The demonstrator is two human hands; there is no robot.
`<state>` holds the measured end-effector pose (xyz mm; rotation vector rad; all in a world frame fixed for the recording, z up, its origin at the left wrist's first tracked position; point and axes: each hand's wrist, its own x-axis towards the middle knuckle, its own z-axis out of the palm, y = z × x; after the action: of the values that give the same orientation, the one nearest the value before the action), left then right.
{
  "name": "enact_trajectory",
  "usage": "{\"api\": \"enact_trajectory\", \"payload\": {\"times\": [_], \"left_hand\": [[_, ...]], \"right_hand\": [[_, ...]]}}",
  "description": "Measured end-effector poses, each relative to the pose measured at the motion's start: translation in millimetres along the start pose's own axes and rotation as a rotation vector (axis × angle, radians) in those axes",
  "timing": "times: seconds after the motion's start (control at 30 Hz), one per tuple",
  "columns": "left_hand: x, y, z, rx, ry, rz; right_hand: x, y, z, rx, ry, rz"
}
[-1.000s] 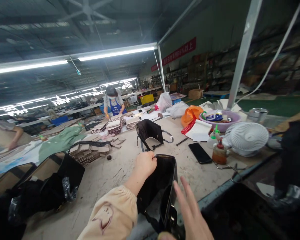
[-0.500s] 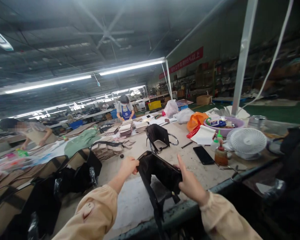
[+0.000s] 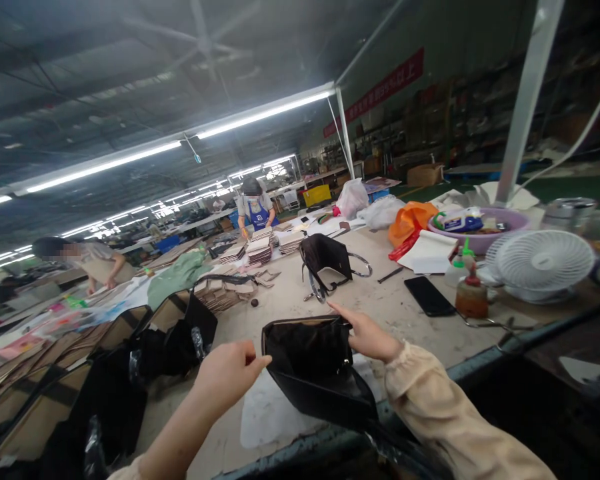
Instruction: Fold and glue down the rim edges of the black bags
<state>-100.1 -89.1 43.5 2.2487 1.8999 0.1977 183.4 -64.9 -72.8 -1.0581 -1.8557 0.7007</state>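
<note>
A black handbag (image 3: 320, 393) faces me at the table's front edge, its mouth open and its dark lining showing. My left hand (image 3: 227, 377) is at the bag's left rim, thumb tip against the edge and fingers curled together. On the right, my right hand (image 3: 373, 333) grips the upper right corner of the rim, with the index finger stretched along the top. A black strap trails from the bag toward the lower right. Just beyond stands a second dark bag (image 3: 327, 257) with ring-like handles.
Black bag pieces with tan panels (image 3: 65, 400) line the left side. Stacked panels (image 3: 260, 247) lie farther back. To the right are a phone (image 3: 429, 297), an amber bottle (image 3: 473, 297), a white fan (image 3: 540, 267) and a purple basin (image 3: 517, 230). Two people work across the tables.
The bag has turned so that its mouth faces me more, with its front wall lifted. My left hand has come nearer and lower; my right hand has shifted slightly left. The view has moved.
</note>
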Motion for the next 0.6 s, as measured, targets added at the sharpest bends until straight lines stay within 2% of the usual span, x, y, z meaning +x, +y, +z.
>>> {"api": "enact_trajectory", "payload": {"times": [0.1, 0.17, 0.23, 0.3, 0.37, 0.47, 0.6], "left_hand": [[15.9, 17.7, -11.0, 0.067, 0.115, 0.287], [31.0, 28.7, -4.1, 0.039, 0.131, 0.450], [46.5, 35.8, 10.2, 0.031, 0.134, 0.553], [58.9, 38.9, 25.2, 0.020, 0.140, 0.599], [66.5, 40.2, 35.9, 0.016, 0.155, 0.622], [71.5, 43.0, 42.0, 0.035, 0.161, 0.659], [78.4, 49.0, 45.0, 0.096, 0.149, 0.711]], "right_hand": [[4.1, 7.9, -5.2, 0.087, -0.082, -0.037], [7.0, 11.7, -11.9, 0.220, -0.159, -0.043], [9.1, 13.5, -17.6, 0.362, -0.221, -0.037], [10.6, 14.4, -20.0, 0.398, -0.231, -0.039], [12.5, 15.5, -18.4, 0.313, -0.196, -0.064], [16.7, 18.7, -11.2, 0.159, -0.118, -0.081], [20.9, 23.6, -2.3, 0.098, -0.031, -0.067]]}}
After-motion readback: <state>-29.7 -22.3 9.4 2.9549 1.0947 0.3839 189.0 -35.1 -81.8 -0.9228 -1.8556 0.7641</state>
